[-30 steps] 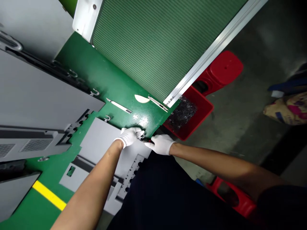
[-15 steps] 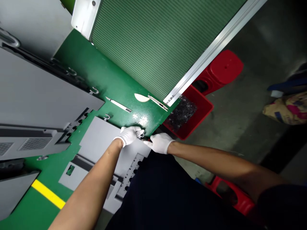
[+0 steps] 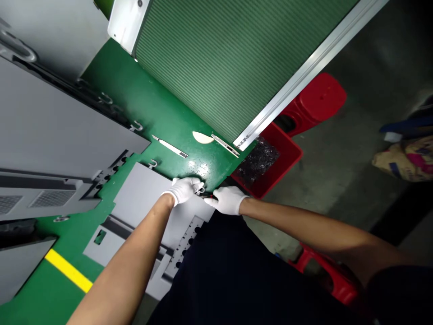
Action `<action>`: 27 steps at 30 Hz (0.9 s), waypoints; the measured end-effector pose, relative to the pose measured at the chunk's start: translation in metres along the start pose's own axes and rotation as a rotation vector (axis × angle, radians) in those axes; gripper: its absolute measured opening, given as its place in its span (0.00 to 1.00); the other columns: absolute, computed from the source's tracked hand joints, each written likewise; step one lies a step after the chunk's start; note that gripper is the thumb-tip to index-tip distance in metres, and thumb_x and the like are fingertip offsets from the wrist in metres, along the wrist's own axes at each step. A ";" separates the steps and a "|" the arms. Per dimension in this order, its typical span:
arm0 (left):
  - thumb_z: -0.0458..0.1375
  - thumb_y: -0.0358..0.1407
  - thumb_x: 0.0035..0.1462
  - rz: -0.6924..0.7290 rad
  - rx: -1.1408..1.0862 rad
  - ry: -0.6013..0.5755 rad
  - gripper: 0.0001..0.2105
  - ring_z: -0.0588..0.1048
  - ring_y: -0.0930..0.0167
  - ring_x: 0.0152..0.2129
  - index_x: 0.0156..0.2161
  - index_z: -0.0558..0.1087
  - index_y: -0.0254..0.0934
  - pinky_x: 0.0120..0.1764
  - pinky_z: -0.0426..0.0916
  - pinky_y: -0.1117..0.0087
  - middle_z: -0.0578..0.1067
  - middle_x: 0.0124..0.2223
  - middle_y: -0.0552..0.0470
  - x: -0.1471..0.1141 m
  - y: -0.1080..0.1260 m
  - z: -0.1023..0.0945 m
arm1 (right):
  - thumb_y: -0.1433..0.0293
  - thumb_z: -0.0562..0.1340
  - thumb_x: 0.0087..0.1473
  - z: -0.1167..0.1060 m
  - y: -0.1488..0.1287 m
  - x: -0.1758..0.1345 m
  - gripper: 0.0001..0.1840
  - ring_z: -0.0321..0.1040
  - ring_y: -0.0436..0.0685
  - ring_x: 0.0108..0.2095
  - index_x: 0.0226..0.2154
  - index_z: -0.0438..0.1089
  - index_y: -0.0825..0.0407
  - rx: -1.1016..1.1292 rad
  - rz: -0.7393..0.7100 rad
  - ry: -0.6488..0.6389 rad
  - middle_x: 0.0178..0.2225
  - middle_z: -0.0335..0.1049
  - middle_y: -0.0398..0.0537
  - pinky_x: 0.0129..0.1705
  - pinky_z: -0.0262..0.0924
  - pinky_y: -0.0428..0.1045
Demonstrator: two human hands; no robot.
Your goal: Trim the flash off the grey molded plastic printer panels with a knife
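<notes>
A grey plastic panel with slots and a row of dark holes lies on the green table in front of me. My left hand, in a white glove, is closed at the panel's far edge, beside a small hook-shaped tab. My gloved right hand is wrapped round a small red-handled pair of pliers, mostly hidden by the fingers. The pliers' tip is close to the tab; I cannot tell whether they touch. Another hook-shaped tab sticks out farther left on that edge.
A craft knife, a cream half-round piece and a slim metal tool lie beyond the panel. Further grey panels stand at left. A ribbed green conveyor, a red bin of small scraps and a red stool are nearby.
The view has shifted slightly. Both hands keep their places at the panel's edge, and the pliers remain by the hook-shaped tab.
</notes>
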State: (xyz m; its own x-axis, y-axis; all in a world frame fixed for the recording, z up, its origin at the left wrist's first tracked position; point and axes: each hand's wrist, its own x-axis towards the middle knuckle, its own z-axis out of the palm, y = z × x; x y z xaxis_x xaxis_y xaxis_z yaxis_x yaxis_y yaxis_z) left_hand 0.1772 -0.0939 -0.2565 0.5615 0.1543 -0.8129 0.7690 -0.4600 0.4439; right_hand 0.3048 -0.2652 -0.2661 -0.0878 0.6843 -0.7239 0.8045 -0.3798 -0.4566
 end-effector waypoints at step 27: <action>0.52 0.54 0.60 0.179 -0.509 0.247 0.21 0.68 0.70 0.26 0.29 0.69 0.37 0.34 0.67 0.68 0.72 0.28 0.52 0.003 0.026 0.005 | 0.40 0.36 0.63 0.011 0.012 -0.014 0.44 0.75 0.64 0.42 0.38 0.75 0.51 0.158 0.192 0.072 0.39 0.79 0.58 0.40 0.60 0.52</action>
State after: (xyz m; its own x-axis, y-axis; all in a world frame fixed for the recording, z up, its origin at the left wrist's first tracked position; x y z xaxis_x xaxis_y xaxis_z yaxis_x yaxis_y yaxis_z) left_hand 0.1973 -0.1101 -0.2492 0.7037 0.3401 -0.6237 0.6711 -0.0301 0.7408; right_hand 0.3092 -0.2865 -0.2670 0.1043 0.6309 -0.7688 0.7004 -0.5954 -0.3935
